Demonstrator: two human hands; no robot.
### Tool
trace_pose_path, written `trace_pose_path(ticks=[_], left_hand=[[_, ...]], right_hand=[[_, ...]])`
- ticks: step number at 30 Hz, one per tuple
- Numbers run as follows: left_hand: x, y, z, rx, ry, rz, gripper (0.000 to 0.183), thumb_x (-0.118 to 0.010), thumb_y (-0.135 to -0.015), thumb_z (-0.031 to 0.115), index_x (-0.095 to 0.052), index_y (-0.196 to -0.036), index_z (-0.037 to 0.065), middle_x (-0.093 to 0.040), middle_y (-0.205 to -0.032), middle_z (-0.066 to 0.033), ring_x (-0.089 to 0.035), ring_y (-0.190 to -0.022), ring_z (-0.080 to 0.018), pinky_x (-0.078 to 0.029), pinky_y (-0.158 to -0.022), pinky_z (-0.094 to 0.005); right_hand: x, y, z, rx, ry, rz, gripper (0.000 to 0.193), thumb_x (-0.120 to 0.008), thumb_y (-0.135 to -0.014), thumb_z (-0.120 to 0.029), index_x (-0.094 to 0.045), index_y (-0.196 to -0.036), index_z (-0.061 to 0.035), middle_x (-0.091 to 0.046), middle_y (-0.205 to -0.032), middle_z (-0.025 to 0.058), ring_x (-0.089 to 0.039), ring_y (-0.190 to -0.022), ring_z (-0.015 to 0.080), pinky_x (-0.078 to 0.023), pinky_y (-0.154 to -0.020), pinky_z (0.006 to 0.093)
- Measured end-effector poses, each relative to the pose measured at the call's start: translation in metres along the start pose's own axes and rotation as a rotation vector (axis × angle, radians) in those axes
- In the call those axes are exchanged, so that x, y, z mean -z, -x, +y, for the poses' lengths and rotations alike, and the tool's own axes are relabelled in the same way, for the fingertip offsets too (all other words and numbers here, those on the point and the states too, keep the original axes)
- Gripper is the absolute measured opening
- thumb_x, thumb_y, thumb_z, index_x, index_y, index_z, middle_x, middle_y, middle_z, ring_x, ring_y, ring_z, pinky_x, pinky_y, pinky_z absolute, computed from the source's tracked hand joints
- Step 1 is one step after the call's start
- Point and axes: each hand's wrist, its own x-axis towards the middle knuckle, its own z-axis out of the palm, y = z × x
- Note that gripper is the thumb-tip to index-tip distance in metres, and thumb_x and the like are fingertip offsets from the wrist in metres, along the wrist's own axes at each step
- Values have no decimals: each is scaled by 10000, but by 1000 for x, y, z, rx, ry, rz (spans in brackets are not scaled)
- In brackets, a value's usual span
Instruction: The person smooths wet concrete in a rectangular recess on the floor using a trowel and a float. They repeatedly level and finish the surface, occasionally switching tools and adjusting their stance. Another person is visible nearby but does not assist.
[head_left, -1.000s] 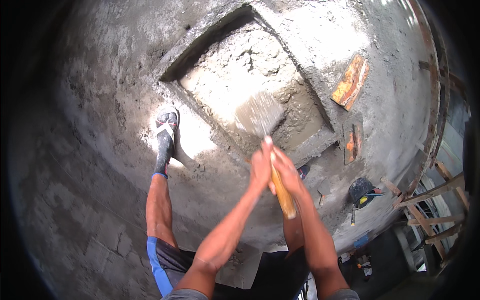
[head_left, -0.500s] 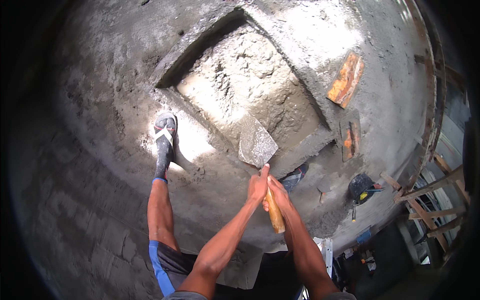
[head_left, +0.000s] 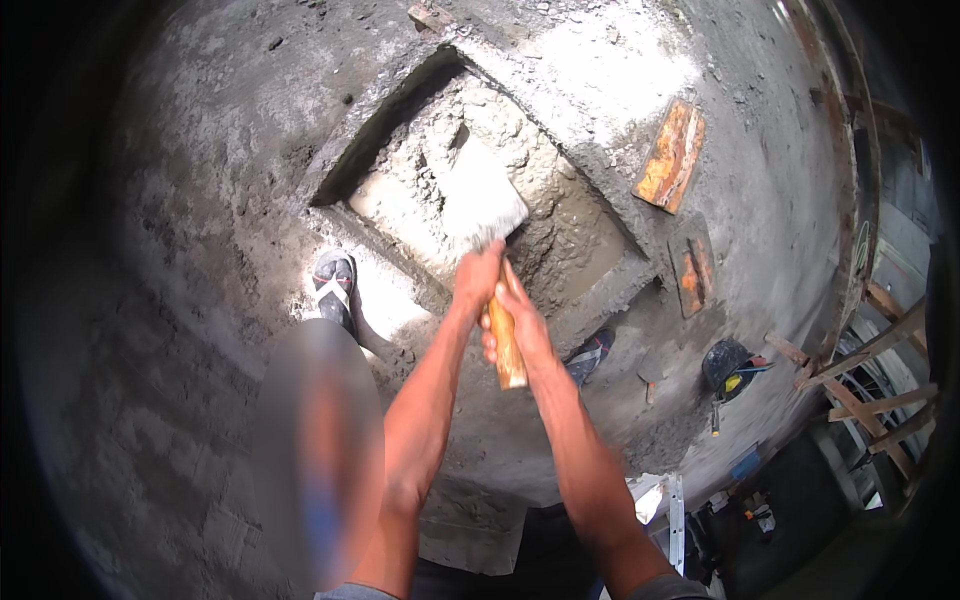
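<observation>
Both my hands are wrapped round a shovel with a thick wooden handle (head_left: 508, 352) and a broad, pale, flat blade (head_left: 487, 190). My left hand (head_left: 478, 276) grips high up, close to the blade. Just below and to the right, my right hand (head_left: 514, 312) closes on the handle, whose end sticks out toward me. The blade lies over wet grey mortar (head_left: 590, 225) in a square, low-walled trough (head_left: 395, 250). Bright light washes out the blade's outline, so I cannot tell how deep its far edge sits.
Two worn orange-and-grey slabs (head_left: 670, 155) lie right of the trough. A black bucket (head_left: 725, 365) with tools stands farther right, near wooden framing (head_left: 880, 405). My feet straddle the trough's near corner, the left sandalled foot (head_left: 334, 282) on grey floor. A blurred patch covers my left leg.
My hands and the shovel have moved away from me and slightly left. The blade has gone from the trough's near wall to over the middle of the mortar.
</observation>
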Motion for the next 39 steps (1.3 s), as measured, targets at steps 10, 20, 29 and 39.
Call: trace_pose_path(ticks=[10,20,29,39], left_hand=[[-33,83,-40,21,62,11,701,-522,-934,613,-690,-962,-67,-679,-888,-281,-659,-915,-349,-489,-850,-477],[-42,-31,-63,-71,-27,78,723,-498,-938,560,-674,-867,-138,-682,-826,-312,-686,-813,-380,-508,-778,-498],[-37,51,-96,16,40,81,669,-526,-931,574,-679,-872,-75,-685,-856,-256,-658,-811,-355,-487,-811,-467],[-7,-65,-91,132,58,96,805,-444,-962,606,-643,-1068,-167,-662,-1028,-363,-651,-1014,-382,-484,-910,-501]], right_hand=[[35,77,20,30,325,24,668,-531,-1034,-309,-184,-1603,-269,-537,-745,66,-529,-463,137,-479,-388,306],[77,-46,40,-4,88,-59,641,-491,-1047,-346,-169,-1601,-333,-513,-747,72,-502,-484,144,-459,-413,292],[46,52,58,-46,273,34,635,-473,-1056,-359,-162,-1607,-305,-525,-746,75,-510,-472,140,-476,-417,302],[49,-63,34,-98,367,-47,667,-537,-1029,-339,-199,-1602,-295,-525,-743,50,-512,-501,131,-463,-429,284]])
